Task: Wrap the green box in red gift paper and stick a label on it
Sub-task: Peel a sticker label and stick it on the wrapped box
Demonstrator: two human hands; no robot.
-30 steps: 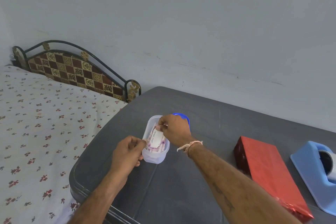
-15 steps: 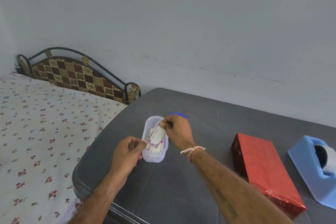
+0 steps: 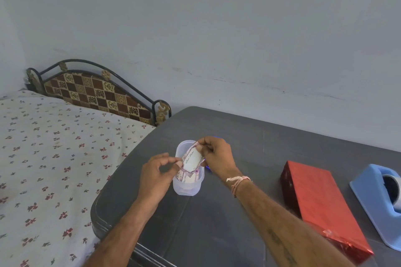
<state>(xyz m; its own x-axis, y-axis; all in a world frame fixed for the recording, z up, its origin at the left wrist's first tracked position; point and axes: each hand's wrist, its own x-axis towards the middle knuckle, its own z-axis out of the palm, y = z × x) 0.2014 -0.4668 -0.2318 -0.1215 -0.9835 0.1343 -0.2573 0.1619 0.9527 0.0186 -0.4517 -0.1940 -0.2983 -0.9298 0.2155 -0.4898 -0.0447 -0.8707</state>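
One head-worn wide-angle camera is looking forward and down, sitting close above the left hand (image 3: pixel 156 178) and right hand (image 3: pixel 217 158) at 6 o'clock; the bed (image 3: pixel 54 147) is showing at 9 o'clock, the wall (image 3: pixel 217 39) at 12.

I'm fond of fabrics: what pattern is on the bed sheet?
The bed sheet is white, scattered with small dark red flowers; the head view shows it.

Glossy red foil box (image 3: pixel 321 206), translucent plastic tub (image 3: pixel 188 188), matt table (image 3: pixel 249 136).
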